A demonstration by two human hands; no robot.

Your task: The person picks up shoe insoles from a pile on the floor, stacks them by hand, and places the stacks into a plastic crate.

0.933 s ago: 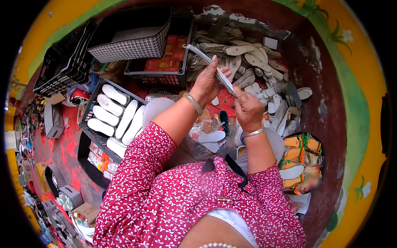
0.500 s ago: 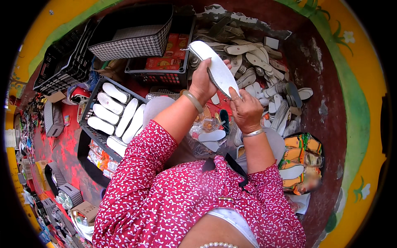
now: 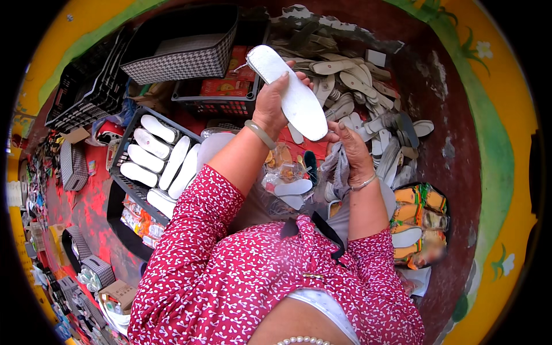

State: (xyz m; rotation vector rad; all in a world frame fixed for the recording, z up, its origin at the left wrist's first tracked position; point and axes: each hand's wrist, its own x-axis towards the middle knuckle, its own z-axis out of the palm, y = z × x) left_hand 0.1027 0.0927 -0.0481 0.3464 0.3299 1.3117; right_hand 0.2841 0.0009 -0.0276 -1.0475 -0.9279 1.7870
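Note:
My left hand grips a white shoe sole along its side, thumb across the broad face. The sole slants from upper left to lower right, and a loose thread sticks out by its upper end. Close to the lower end, my right hand has its fingers closed on a bunched grey cloth that hangs down. Whether the cloth touches the sole, I cannot tell. Under my hands, between my knees, lie pale soles and clear plastic wrapping.
A dark crate at left holds several white soles. Behind it stand a houndstooth basket and a black crate with red boxes. Grey-white soles are heaped against the wall. Orange packs fill a container at right.
The sole has turned its broad face up toward me and moved slightly left. My right hand has come off its lower end, lowered a little, and now has the grey cloth.

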